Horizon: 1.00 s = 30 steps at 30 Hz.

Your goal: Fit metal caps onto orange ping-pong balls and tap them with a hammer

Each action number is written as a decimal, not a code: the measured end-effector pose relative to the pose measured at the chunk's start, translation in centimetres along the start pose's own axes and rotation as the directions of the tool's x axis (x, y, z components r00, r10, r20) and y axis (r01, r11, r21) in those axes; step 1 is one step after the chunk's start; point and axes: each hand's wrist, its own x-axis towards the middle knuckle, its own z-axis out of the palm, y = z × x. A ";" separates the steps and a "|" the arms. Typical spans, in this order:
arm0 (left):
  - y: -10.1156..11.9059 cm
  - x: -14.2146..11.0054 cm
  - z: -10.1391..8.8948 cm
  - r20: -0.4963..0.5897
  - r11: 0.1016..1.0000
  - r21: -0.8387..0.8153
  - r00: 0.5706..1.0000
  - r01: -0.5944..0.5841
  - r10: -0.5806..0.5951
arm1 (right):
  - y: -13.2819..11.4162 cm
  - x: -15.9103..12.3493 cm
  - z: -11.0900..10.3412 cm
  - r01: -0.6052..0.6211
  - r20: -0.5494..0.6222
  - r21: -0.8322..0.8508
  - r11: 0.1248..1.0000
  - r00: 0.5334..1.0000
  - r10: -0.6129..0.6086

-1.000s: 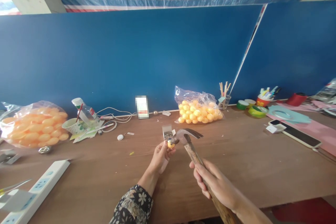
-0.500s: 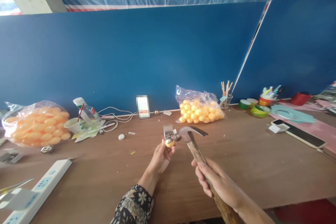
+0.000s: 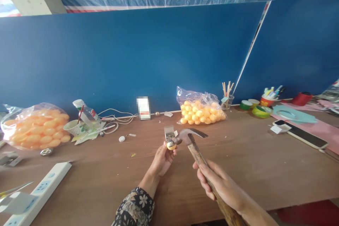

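My left hand (image 3: 163,160) is closed around a yellow-orange ball (image 3: 171,147), held by the fingertips over the table. Shiny silver pieces, possibly thumbtacks, cover the ball's upper side. Right behind it stands a small box (image 3: 168,130), its lid raised and more silver bits inside. A claw hammer (image 3: 194,151) with a worn wooden handle is gripped in my right hand (image 3: 213,180). Its striking face is beside the ball's upper right, touching or almost touching; I cannot tell which. The claw points right.
Clear bags of orange balls lie at the left (image 3: 34,127) and centre back (image 3: 201,111). A white power strip (image 3: 50,183) is at the front left. Paper cup (image 3: 72,127), bottle and cables sit behind it. Tape rolls (image 3: 261,111), pen cup (image 3: 268,100) and phone (image 3: 302,134) are at the right.
The ball shows more silver and less yellow on its top than before. The hammer head has shifted very slightly left and down. Both hands keep their grips.
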 end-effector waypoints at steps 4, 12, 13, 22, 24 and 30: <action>0.0 -0.1 0.2 -0.004 0.999 0.039 1.000 -0.008 0.009 | 0.0 0.0 0.0 0.001 0.006 -0.016 1.000 1.000 -0.001; -0.3 0.1 0.1 -0.016 0.996 0.082 0.999 -0.046 0.047 | -0.3 -0.2 0.3 -0.002 -0.002 -0.071 0.997 1.000 0.002; -0.4 0.1 0.1 -0.012 0.995 0.086 0.999 -0.041 0.042 | -0.4 -0.3 0.3 -0.005 0.003 -0.084 0.996 1.000 0.006; 1.0 0.6 -0.6 -0.160 0.989 -0.130 0.986 -0.075 0.053 | -1.7 0.7 -2.0 0.079 -0.059 -0.455 0.887 0.991 -0.118; 1.5 0.9 -0.9 -0.206 0.979 -0.174 0.976 -0.103 0.066 | -2.2 1.5 -3.6 0.112 -0.071 -0.764 0.635 0.964 -0.255; 1.9 1.5 -1.3 -0.264 0.971 -0.194 0.961 -0.136 0.082 | -1.8 4.2 -8.5 0.030 0.039 -0.999 -0.031 0.945 -0.324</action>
